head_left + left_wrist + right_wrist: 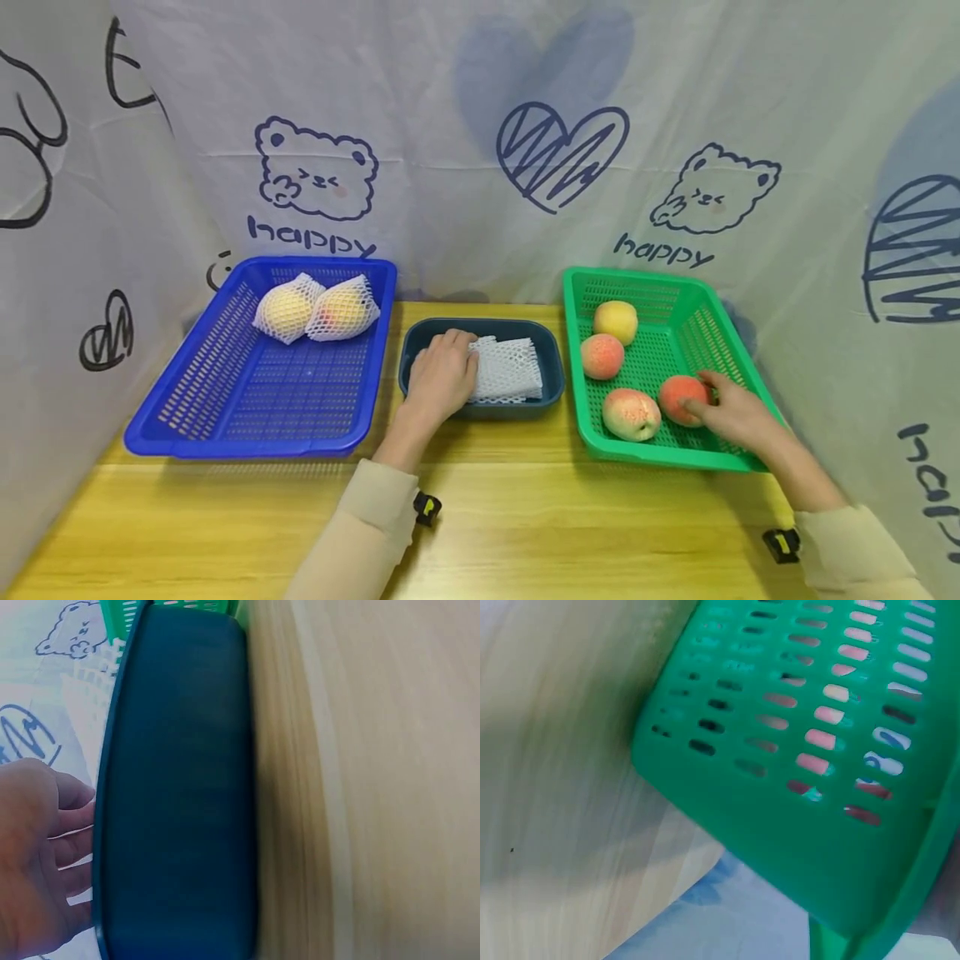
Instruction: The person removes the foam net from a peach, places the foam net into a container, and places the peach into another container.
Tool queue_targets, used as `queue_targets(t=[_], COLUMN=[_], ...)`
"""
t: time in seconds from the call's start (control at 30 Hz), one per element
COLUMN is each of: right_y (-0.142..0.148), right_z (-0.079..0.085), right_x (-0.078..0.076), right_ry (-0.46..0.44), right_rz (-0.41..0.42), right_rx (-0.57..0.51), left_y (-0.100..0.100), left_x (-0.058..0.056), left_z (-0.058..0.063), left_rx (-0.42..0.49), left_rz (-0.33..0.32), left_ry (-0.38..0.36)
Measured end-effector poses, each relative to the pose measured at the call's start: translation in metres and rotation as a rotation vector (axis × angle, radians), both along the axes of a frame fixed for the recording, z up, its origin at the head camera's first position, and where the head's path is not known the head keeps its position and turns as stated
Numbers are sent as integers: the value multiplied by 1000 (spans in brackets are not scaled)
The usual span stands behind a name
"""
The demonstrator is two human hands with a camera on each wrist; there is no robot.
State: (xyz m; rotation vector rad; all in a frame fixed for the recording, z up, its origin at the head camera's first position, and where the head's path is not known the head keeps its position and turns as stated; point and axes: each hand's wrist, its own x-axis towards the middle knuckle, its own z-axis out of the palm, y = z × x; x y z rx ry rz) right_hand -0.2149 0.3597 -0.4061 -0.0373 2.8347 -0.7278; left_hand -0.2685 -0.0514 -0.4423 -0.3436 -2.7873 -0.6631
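In the head view my left hand (444, 372) reaches into the small dark teal tray (557, 375), next to the white foam net sleeves (508, 369) lying there. The left wrist view shows this hand's fingers (73, 847) loosely bent behind the tray wall, their tips partly hidden. My right hand (738, 410) is inside the green basket (573, 333), its thumb and fingers around a red peach (681, 398). Also in that basket are a peach with a pale, streaked skin (632, 415), a pinkish peach (602, 357) and a yellow peach (616, 322). Basket wall hides most of the right hand in the right wrist view.
A blue basket (300, 392) stands to the left, with two net-wrapped peaches (317, 308) near its back edge. All three containers rest on a wooden table (525, 500). A printed white curtain (442, 208) hangs close behind and along both sides.
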Motion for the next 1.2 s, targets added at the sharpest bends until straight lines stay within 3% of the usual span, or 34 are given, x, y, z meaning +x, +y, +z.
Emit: queue_targets(t=[0.17,0.4,0.5,0.7,0.83,0.97,1.07,1.2], right_y=[-10,-43,-57,-76,-80,-83,-84,-85], right_z=[5,6,1,-13,-22,-32,-37,-39], right_x=[9,34,44,61,71,77,78,80], right_ry=[86,425,524,650,659,702,742,720], right_rz=[-31,-13,18,80,126,169,190,205], right_rx=[-13,-152,-196,-143,-80,0,62,139], left_y=[-5,-19,-29,-54,-73,-94,-110,-128], left_x=[9,28,37,53,60,61,60,57], left_z=[8,24,33,55,69,83,94,110], left_rx=[77,198,233,259,244,201,137,16], left_rz=[11,15,26,25,23,38,49,52], left_ry=[51,249,315,402,459,471,458,433])
